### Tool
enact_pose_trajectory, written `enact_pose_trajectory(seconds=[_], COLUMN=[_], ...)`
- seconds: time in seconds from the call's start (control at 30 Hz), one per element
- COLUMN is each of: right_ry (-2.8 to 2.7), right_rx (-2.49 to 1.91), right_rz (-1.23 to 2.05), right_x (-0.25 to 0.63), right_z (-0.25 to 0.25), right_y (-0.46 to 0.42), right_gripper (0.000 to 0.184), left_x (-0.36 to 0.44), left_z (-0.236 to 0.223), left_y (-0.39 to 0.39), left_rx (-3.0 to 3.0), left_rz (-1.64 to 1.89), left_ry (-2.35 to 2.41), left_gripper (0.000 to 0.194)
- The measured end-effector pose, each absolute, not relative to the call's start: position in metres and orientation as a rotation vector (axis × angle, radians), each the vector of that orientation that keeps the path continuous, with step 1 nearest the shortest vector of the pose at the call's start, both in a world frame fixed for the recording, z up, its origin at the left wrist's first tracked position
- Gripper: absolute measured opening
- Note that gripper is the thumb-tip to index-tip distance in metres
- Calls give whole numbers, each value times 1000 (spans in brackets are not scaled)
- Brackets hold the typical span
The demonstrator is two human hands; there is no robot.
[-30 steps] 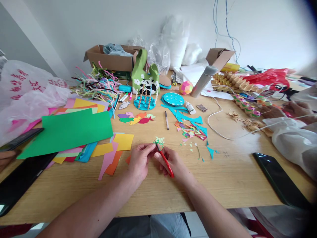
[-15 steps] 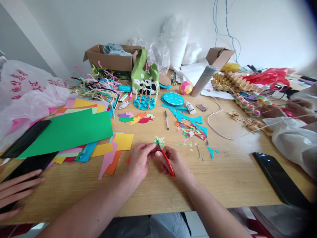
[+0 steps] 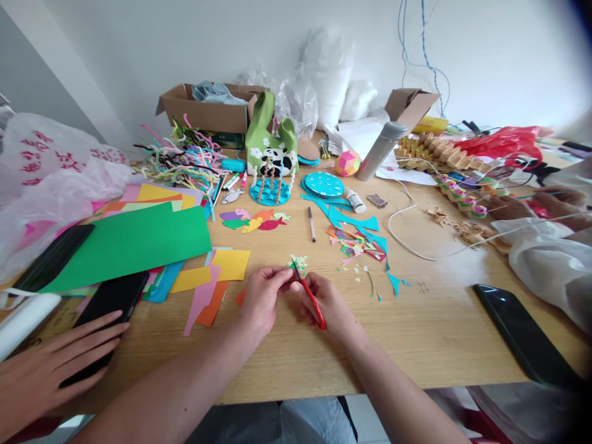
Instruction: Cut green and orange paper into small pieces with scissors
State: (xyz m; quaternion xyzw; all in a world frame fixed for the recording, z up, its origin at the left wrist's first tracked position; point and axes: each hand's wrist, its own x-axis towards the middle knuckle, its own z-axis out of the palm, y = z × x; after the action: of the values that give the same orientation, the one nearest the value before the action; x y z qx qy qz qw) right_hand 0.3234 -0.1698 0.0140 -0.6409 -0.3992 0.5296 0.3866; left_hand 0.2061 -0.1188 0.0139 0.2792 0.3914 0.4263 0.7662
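Red-handled scissors (image 3: 315, 306) are gripped in my right hand (image 3: 324, 302), their dark blades pointing up and away from me. Beside the blades, the fingers of my left hand (image 3: 266, 293) are pinched together; whatever they hold is too small or hidden to make out. A small pile of pale green paper bits (image 3: 298, 263) lies on the table just past the blade tips. Farther off are several coloured paper fish (image 3: 252, 222) in a cluster and a pen (image 3: 311, 224). Paper offcuts (image 3: 354, 243) in mixed colours are strewn to the right of the pen.
Coloured paper sheets (image 3: 129, 243) are stacked at left, where another person's hand (image 3: 87, 351) rests on a black phone (image 3: 111, 320). A second phone (image 3: 518, 333) lies at right. Behind stand a green panda bag (image 3: 272, 145) and a grey flask (image 3: 382, 151). Another person's hands (image 3: 555, 206) work far right.
The other person's hand at left has slid right with the black phone, and a white roll-like object now shows at the left edge. My hands and the scissors look almost unmoved.
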Motion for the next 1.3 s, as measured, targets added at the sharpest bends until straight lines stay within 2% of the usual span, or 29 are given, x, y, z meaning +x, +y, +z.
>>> enact_pose_trajectory(seconds=[0.17,0.47,0.97,1.3], right_ry=[-1017,-1047,-1168,-1160], right_rx=[-1619,-1618,-1521,-1482], right_rz=[1355,1370,1508,1541], right_x=[323,328,335,336], right_z=[14,17,17,14], right_y=[-170,-171,-174,-174], right_gripper=[48,47,48,46], left_x=[209,200,182,180], left_z=[10,16,12,14], left_y=[-117,-105,-82,-81], left_rx=[574,709,1023,1060], left_rz=[958,845,641,613], left_ry=[856,854,802,833], left_gripper=[14,18,12,17])
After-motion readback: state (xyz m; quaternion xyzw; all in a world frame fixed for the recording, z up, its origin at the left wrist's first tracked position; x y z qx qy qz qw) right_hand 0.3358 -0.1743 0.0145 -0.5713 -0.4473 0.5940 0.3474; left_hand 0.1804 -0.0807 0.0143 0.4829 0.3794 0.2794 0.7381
